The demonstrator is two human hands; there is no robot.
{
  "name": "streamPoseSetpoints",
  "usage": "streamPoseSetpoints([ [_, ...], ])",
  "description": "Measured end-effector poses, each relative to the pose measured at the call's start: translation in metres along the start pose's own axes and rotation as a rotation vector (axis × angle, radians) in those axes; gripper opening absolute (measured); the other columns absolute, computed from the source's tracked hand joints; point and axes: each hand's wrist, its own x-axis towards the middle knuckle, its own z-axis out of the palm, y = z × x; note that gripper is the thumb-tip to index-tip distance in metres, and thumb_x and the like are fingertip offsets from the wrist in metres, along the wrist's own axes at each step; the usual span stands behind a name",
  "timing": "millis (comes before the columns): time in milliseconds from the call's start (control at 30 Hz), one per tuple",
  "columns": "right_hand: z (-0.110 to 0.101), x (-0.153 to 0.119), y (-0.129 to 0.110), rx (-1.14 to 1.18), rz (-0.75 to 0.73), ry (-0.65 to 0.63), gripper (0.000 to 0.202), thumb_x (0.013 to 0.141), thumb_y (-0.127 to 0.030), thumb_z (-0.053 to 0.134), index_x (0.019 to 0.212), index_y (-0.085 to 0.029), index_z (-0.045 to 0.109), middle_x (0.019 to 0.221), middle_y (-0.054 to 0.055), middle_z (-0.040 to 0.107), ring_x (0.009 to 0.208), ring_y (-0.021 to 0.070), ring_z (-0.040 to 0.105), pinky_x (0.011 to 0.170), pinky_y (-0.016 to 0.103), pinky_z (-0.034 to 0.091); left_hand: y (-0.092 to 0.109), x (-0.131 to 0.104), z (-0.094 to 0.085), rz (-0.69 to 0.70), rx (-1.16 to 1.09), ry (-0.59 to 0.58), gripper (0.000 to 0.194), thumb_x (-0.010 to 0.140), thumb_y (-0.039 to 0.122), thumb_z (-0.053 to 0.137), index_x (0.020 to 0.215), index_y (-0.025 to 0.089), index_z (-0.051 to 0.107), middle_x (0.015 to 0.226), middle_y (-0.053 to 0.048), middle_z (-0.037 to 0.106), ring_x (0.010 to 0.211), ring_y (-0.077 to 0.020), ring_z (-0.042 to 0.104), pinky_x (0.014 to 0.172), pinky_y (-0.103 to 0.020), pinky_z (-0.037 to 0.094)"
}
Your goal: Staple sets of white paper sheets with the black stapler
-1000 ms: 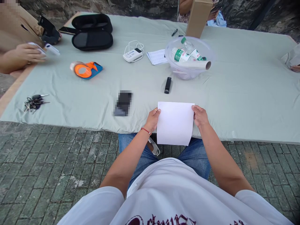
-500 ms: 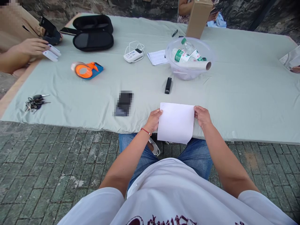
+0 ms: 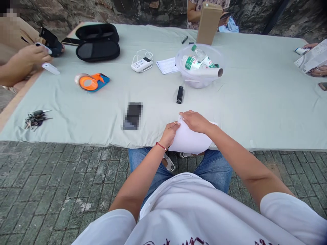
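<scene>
White paper [image 3: 191, 139] lies at the table's front edge, its lower part hanging over my lap. My left hand [image 3: 171, 133] grips its left side between thumb and fingers. My right hand [image 3: 194, 121] is on the paper's upper left corner, fingers pressed together there beside my left hand. A small dark line shows at that corner, too small to make out. Just beyond the hands stands a black stapler [image 3: 180, 95]. To the left lies a dark phone [image 3: 133, 116], blurred by pixels.
Around the cloth-covered table [image 3: 255, 102] are keys [image 3: 37, 119], an orange tape dispenser [image 3: 92, 82], a black case [image 3: 98, 50], a white device [image 3: 141, 64], a basin [image 3: 199, 80] with bottles, and a cardboard box [image 3: 208, 23]. Other people's hands show left and right.
My right hand has let go of the paper's right edge and moved left to its upper left corner. The paper now curves. At the right, another person's hands and box have come further into view.
</scene>
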Motion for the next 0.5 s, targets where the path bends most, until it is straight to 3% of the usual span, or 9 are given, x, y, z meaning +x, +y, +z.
streamPoseSetpoints([
  [167, 0.0075, 0.003, 0.0062, 0.036, 0.045, 0.054, 0.04, 0.1, -0.034, 0.038, 0.131, -0.023, 0.06, 0.127, 0.008, 0.066, 0.119, 0.0285, 0.057, 0.1, 0.045, 0.043, 0.0011, -0.0011, 0.0003, -0.012, -0.018, -0.029, 0.033, 0.068, 0.045, 0.079, 0.076, 0.018, 0.062, 0.075, -0.005, 0.067, 0.08, -0.0232, 0.065, 0.075, -0.037, 0.05],
  [300, 0.007, 0.0053, 0.0081, 0.138, 0.114, 0.01, 0.031, 0.097, -0.038, 0.047, 0.109, -0.023, 0.071, 0.103, 0.004, 0.074, 0.095, 0.023, 0.066, 0.085, 0.036, 0.047, -0.0018, -0.0006, 0.0003, -0.014, 0.006, -0.046, 0.034, 0.069, 0.046, 0.079, 0.072, 0.018, 0.06, 0.071, -0.004, 0.064, 0.073, -0.0207, 0.063, 0.071, -0.034, 0.049],
  [500, 0.0015, 0.0105, 0.0077, 0.19, 0.182, 0.032, 0.029, 0.093, -0.034, 0.049, 0.086, -0.02, 0.073, 0.078, 0.001, 0.07, 0.075, 0.0174, 0.061, 0.07, 0.029, 0.042, -0.0042, -0.0021, -0.0014, 0.032, 0.099, -0.065, 0.038, 0.074, 0.053, 0.074, 0.068, 0.019, 0.057, 0.063, 0.001, 0.058, 0.059, -0.0146, 0.052, 0.059, -0.028, 0.042],
])
